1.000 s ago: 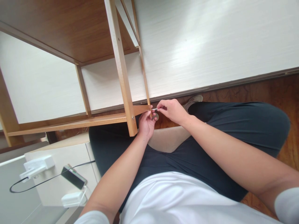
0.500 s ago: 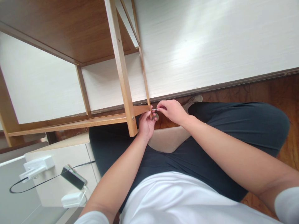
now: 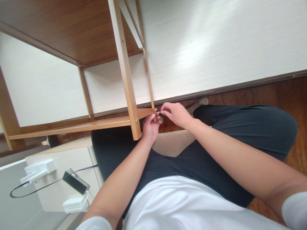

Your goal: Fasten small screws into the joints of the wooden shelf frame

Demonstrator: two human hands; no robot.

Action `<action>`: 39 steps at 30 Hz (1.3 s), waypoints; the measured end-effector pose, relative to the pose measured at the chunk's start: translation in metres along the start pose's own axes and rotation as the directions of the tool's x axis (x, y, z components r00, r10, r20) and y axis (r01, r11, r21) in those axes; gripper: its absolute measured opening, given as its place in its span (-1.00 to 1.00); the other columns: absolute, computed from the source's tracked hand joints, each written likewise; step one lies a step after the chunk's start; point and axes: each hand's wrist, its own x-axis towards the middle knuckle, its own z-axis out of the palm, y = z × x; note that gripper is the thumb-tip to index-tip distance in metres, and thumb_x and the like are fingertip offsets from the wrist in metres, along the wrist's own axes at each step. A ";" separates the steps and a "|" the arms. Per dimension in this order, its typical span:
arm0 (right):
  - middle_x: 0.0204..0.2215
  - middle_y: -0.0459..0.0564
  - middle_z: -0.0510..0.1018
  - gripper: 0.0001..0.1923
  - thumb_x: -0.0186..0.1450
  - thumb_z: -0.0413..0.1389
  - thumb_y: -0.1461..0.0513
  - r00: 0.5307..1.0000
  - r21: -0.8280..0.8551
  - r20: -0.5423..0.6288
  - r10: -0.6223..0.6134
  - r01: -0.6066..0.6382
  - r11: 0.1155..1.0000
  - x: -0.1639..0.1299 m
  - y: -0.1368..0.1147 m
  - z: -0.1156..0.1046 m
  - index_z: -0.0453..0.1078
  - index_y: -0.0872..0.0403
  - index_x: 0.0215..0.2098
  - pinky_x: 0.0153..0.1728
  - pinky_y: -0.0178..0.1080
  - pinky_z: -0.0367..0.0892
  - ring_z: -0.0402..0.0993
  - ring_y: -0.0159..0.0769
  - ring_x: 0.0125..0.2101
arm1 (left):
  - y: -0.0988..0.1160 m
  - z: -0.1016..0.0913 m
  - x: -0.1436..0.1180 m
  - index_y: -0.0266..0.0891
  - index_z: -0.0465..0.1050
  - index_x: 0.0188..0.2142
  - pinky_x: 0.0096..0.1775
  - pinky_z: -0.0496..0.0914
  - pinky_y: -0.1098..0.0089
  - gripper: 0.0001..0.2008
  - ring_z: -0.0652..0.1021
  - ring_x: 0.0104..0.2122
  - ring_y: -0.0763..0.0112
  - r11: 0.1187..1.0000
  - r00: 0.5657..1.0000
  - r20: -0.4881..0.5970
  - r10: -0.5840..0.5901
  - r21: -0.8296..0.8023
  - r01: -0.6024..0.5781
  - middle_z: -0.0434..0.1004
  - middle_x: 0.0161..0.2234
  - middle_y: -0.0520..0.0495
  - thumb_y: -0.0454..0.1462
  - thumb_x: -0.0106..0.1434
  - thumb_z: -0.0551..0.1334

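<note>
A wooden shelf unit (image 3: 127,76) fills the upper left, its posts reaching down to my hands. My left hand (image 3: 150,129) is closed at the lower end of the slim rear post (image 3: 149,80), fingertips gripping the frame there. A small round, pale disc-like thing (image 3: 160,120) shows by its fingers; I cannot make out what it is. From the right, my right hand (image 3: 177,113) pinches a thin metal rod (image 3: 158,112), whose far end meets the wood between the left fingertips. That contact point is small and partly hidden.
My crossed legs in dark trousers (image 3: 240,134) surround a beige seat (image 3: 174,142). A white panel (image 3: 216,41) stands ahead. On a light cabinet (image 3: 69,153) at left lie a dark-screened device (image 3: 75,182), a white adapter (image 3: 40,169) and a black cable (image 3: 51,184).
</note>
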 end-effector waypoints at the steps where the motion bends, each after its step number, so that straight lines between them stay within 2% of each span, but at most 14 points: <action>1: -0.37 -0.05 0.63 -0.91 0.36 0.17 0.29 1.000 0.039 -0.001 0.004 -0.004 0.999 0.000 0.000 0.000 0.53 0.05 -0.26 -0.31 -0.29 0.22 0.46 -0.29 -0.39 | 0.000 0.000 0.000 -0.21 0.62 -0.15 -0.35 0.32 0.46 -0.70 0.53 -0.41 0.52 1.000 1.000 0.001 0.002 -0.001 -0.002 0.61 -0.36 -0.02 -0.28 0.07 0.40; 6: -0.39 -0.06 0.63 -0.93 0.32 0.17 0.33 0.998 0.184 -0.008 0.066 -0.063 0.981 0.000 -0.001 0.002 0.51 0.07 -0.27 -0.29 -0.30 0.27 0.49 -0.31 -0.38 | -0.001 -0.001 0.001 -0.20 0.62 -0.13 -0.35 0.32 0.45 -0.69 0.54 -0.41 0.51 1.000 1.000 0.010 0.009 0.003 -0.009 0.61 -0.35 -0.02 -0.28 0.07 0.41; 13: -0.62 -0.16 0.52 -0.90 0.33 0.15 0.24 0.977 0.277 0.082 0.197 -0.212 0.937 0.002 -0.005 0.000 0.49 0.08 -0.32 -0.42 -0.34 0.25 0.41 -0.39 -0.58 | 0.000 -0.001 0.000 -0.20 0.63 -0.17 -0.35 0.32 0.45 -0.72 0.52 -0.40 0.52 1.000 1.000 0.003 0.008 0.004 -0.008 0.62 -0.34 -0.02 -0.28 0.07 0.40; 17: -0.71 -0.16 0.47 -0.83 0.35 0.12 0.21 0.952 0.362 0.160 0.260 -0.302 0.882 0.003 -0.004 0.002 0.46 0.09 -0.39 -0.53 -0.37 0.21 0.34 -0.43 -0.67 | 0.000 0.000 0.000 -0.21 0.63 -0.20 -0.36 0.32 0.44 -0.74 0.52 -0.40 0.51 1.000 1.000 -0.001 0.009 0.007 -0.009 0.61 -0.35 -0.02 -0.28 0.06 0.40; 22: -0.77 -0.15 0.41 -0.71 0.37 0.13 0.19 0.900 0.452 0.267 0.345 -0.433 0.780 0.003 -0.006 0.005 0.37 0.09 -0.50 -0.66 -0.40 0.10 0.22 -0.48 -0.76 | 0.000 0.001 -0.001 -0.22 0.63 -0.23 -0.36 0.32 0.45 -0.75 0.52 -0.41 0.51 1.000 1.000 -0.002 0.011 0.006 -0.011 0.61 -0.36 -0.01 -0.27 0.05 0.41; 27: -0.79 -0.14 0.39 -0.62 0.39 0.14 0.15 0.871 0.548 0.334 0.361 -0.491 0.677 0.003 -0.006 0.006 0.31 0.08 -0.56 -0.73 -0.41 0.06 0.18 -0.49 -0.79 | 0.000 0.001 -0.001 -0.21 0.63 -0.22 -0.36 0.33 0.45 -0.74 0.52 -0.41 0.51 1.000 1.000 -0.001 0.011 0.007 -0.011 0.61 -0.36 -0.01 -0.27 0.05 0.42; 34: -0.79 -0.10 0.40 -0.57 0.39 0.13 0.12 0.852 0.573 0.380 0.361 -0.523 0.631 0.003 -0.004 0.005 0.28 0.06 -0.62 -0.76 -0.40 0.12 0.22 -0.46 -0.79 | 0.000 -0.001 0.000 -0.19 0.62 -0.14 -0.36 0.33 0.45 -0.69 0.53 -0.40 0.52 1.000 1.000 0.008 0.014 0.014 -0.014 0.61 -0.35 0.01 -0.27 0.06 0.41; 39: -0.78 -0.09 0.42 -0.57 0.39 0.12 0.11 0.815 0.587 0.416 0.402 -0.579 0.566 0.003 -0.006 0.004 0.23 0.04 -0.61 -0.76 -0.39 0.12 0.22 -0.44 -0.79 | -0.001 -0.001 0.001 -0.16 0.61 -0.09 -0.35 0.32 0.44 -0.65 0.53 -0.40 0.51 0.999 1.000 0.009 0.026 0.038 -0.027 0.63 -0.31 -0.01 -0.26 0.08 0.40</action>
